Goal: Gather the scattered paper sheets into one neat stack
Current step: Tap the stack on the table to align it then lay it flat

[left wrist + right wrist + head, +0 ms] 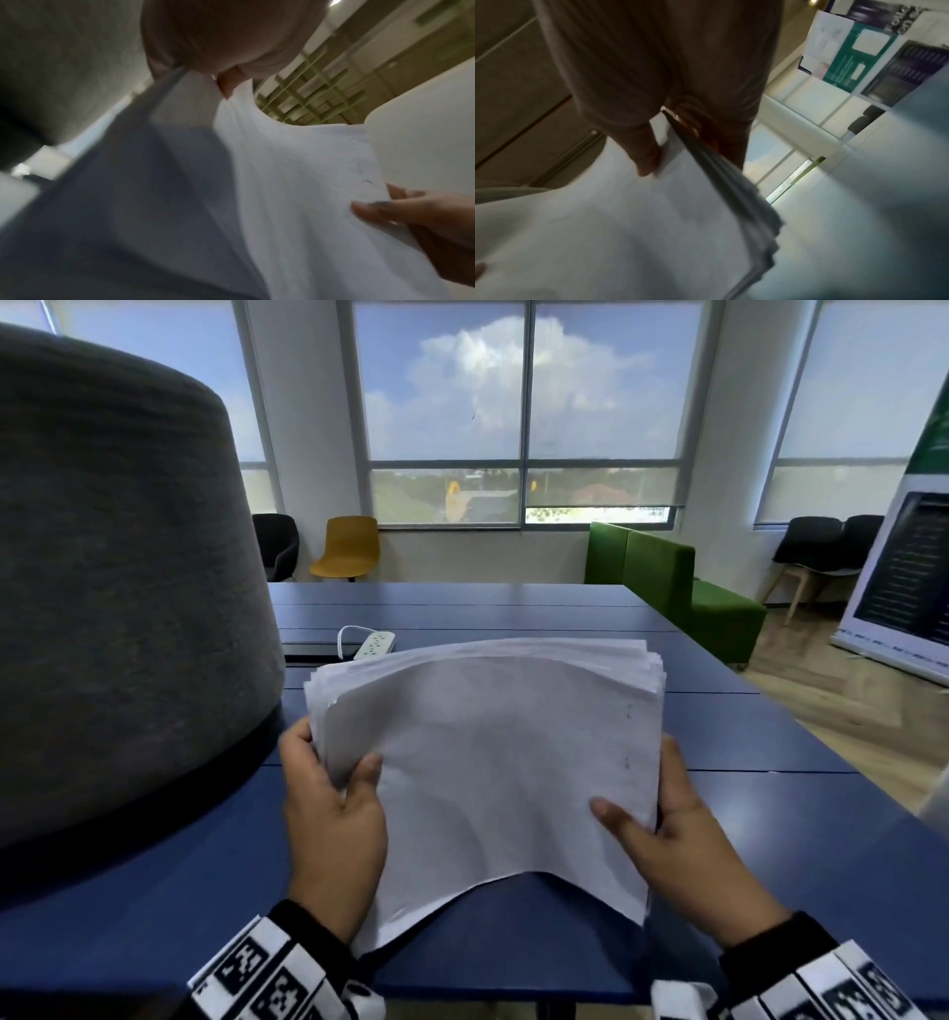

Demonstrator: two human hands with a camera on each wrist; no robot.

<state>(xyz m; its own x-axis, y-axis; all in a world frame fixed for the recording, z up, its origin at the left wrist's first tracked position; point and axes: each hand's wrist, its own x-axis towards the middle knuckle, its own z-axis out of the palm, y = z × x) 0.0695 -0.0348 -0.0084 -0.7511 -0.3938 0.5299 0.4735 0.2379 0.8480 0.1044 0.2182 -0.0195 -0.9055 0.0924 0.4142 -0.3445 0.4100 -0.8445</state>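
The thick sheaf of plain white paper sheets (493, 762) is held up in the air above the dark blue tabletop surface (770, 839), its face turned toward the person. The far edges are fanned and uneven at the top right corner (the layers step apart there), and the near edge sags in a curve between the two hands. Open blue surface lies on the right and in front; a large grey felt lampshade (102, 582) stands close on the left, and a white power strip (376, 644) lies beyond the sheaf's top edge. The left hand (334, 819) grips the left edge, thumb on the front sheet and fingers (297, 742) curled behind. The right hand (683, 855) grips the right edge the same way, thumb across the front, fingers wrapped round the back. Both wrists carry black-and-white patterned bands (267, 973).
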